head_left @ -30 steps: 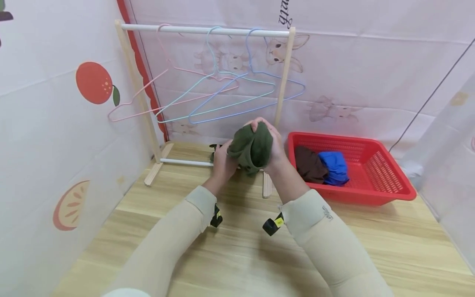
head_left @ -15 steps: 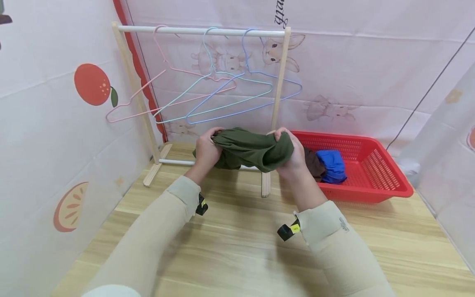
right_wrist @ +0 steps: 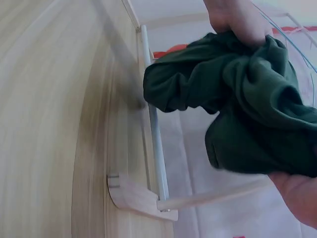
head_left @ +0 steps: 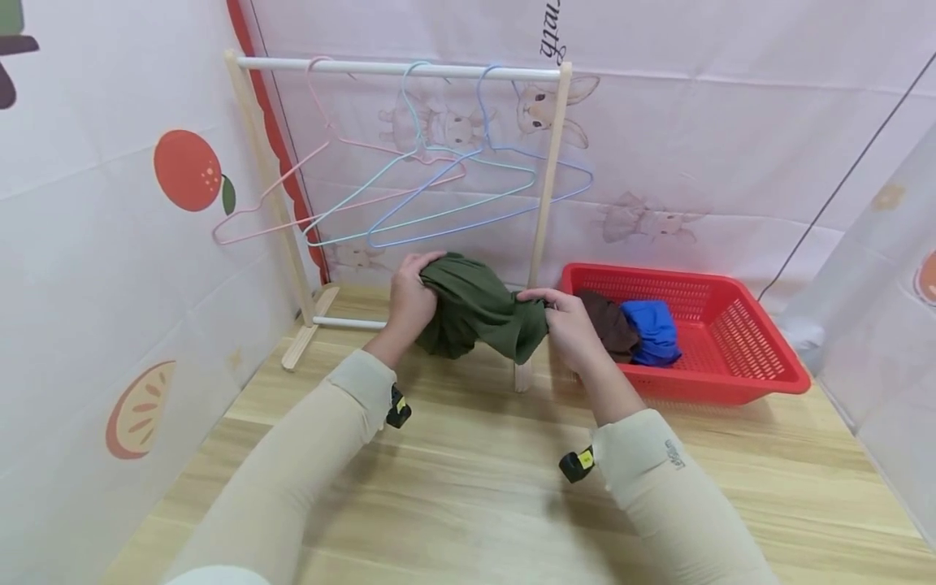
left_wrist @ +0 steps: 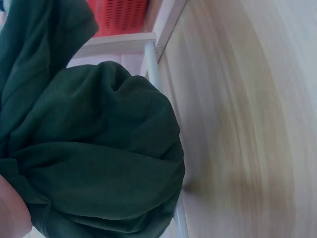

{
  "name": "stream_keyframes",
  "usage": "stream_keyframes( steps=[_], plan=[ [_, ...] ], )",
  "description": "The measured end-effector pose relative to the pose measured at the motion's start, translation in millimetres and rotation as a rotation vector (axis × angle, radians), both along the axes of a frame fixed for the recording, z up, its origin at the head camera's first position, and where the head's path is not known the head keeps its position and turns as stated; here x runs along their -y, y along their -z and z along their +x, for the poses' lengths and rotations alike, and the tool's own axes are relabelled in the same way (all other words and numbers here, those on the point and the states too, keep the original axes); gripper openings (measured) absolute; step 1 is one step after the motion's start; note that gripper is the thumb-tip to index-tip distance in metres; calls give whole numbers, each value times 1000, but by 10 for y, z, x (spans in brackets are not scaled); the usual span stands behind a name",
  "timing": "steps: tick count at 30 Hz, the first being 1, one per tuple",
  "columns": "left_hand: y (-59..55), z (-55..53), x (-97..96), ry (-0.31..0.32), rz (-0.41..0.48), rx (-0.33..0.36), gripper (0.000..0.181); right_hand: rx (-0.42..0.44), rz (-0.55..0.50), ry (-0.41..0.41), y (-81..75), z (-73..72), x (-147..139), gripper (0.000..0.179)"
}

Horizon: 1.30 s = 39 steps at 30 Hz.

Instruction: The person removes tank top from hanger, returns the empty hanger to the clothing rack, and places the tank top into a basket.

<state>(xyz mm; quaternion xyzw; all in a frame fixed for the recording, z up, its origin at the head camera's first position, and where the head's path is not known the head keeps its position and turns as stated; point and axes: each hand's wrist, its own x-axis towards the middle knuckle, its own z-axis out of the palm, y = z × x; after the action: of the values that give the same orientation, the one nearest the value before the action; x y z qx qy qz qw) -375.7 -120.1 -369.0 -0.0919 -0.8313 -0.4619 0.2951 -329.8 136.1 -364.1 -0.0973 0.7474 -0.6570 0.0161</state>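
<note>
A bunched dark green garment [head_left: 475,305] hangs between my two hands, above the table and in front of the rack. My left hand [head_left: 413,296] grips its left end, thumb and fingers on the cloth. At the other end my right hand [head_left: 570,325] pinches the fabric, index finger stretched along the top. In the left wrist view the green garment [left_wrist: 99,148] fills the left half in loose folds. The right wrist view shows the cloth [right_wrist: 237,94] sagging between both hands. Its full shape is hidden by the folds.
Behind the hands stands a clothes rack [head_left: 550,179] with a pink hanger [head_left: 292,171], a mint hanger [head_left: 358,193] and a blue hanger [head_left: 424,185] on its bar. To the right, a red basket [head_left: 746,386] holds brown cloth [head_left: 607,325] and blue cloth [head_left: 653,333].
My hands have moved apart, stretching the garment sideways from a compact bundle. Most recently my right hand shifted its hold, and that end of the cloth now droops lower.
</note>
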Motion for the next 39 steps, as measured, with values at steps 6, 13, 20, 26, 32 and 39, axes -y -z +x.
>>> stream_keyframes(
  steps=[6,13,20,26,32,39],
  plan=[
    [-19,7,28,-58,25,43,48,-60,129,-14,36,2,-124,49],
    [-6,19,-8,-54,3,66,50,-16,141,-15,42,0,-131,46],
    [-43,65,-81,-92,-47,93,56,-10,132,53,52,6,-108,44],
    [-81,77,-150,-76,-86,53,53,-141,189,37,52,-9,-50,42],
    [-92,93,-234,-50,-107,3,50,-160,274,-139,57,63,132,80],
    [-162,164,-334,-24,-50,-4,49,-141,339,-147,245,60,376,123]
  ],
)
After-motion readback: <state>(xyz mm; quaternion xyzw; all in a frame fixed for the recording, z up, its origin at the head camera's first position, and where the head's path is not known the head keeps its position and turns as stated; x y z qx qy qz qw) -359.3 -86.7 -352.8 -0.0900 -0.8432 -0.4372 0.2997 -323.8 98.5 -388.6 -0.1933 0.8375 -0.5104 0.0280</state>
